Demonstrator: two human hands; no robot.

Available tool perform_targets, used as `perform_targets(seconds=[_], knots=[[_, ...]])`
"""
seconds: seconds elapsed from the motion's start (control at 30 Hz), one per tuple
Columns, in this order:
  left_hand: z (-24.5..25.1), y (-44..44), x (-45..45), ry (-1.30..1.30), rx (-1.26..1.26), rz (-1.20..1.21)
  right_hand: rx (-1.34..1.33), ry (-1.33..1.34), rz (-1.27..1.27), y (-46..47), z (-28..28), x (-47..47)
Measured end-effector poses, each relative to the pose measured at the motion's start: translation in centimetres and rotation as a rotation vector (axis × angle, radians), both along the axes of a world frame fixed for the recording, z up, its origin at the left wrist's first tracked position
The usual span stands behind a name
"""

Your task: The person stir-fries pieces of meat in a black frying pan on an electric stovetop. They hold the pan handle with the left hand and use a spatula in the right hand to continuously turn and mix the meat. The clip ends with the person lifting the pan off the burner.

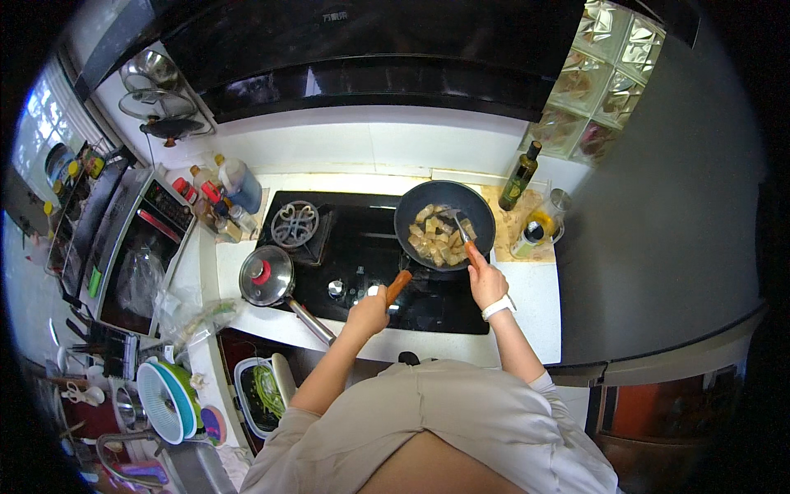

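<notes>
A dark wok (444, 196) sits on the right side of the black glass cooktop (370, 247). Browned chunks of food (432, 241) lie in it, perhaps tofu or meat. My left hand (368, 312) grips the wooden wok handle (399, 285). With my right hand (489, 285) I hold a spatula (463, 231) by its wooden grip; its metal end rests among the chunks. To the left, a small saucepan (266, 276) with a glass lid and red knob stands at the cooktop's edge, its metal handle pointing towards my left forearm.
An iron pan support (295, 223) covers the left burner. Seasoning bottles (241, 185) stand behind the saucepan, beside a microwave (148, 238). On the right are a dark glass bottle (519, 176) and a glass jug (551, 213). A range hood (370, 80) hangs above.
</notes>
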State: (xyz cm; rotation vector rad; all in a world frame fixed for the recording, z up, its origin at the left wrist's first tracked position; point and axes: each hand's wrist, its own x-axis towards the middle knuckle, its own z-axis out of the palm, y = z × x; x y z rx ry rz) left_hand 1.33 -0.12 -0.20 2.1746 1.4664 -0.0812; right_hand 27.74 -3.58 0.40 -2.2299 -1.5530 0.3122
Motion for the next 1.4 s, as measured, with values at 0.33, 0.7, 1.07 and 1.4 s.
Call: perform_targets(seconds=[0.33,0.7,1.07,1.4], knots=[[0.7,-0.2,0.1,0.029,-0.039,0.003,-0.049,-0.016,0.055,-2.0,4.2,0.6],[0.8,-0.3,0.2,0.068,-0.061,0.045,-0.061,0.083,0.013,-5.0,3.5,1.0],[0.5,-0.6,0.2,0.026,-0.013,0.022,0.033,-0.021,0.059,-2.4,2.6,-0.8],[1.1,-1.0,-0.2,-0.069,-0.017,0.037,0.147,0.146,0.010,-4.7,0.7,0.0]])
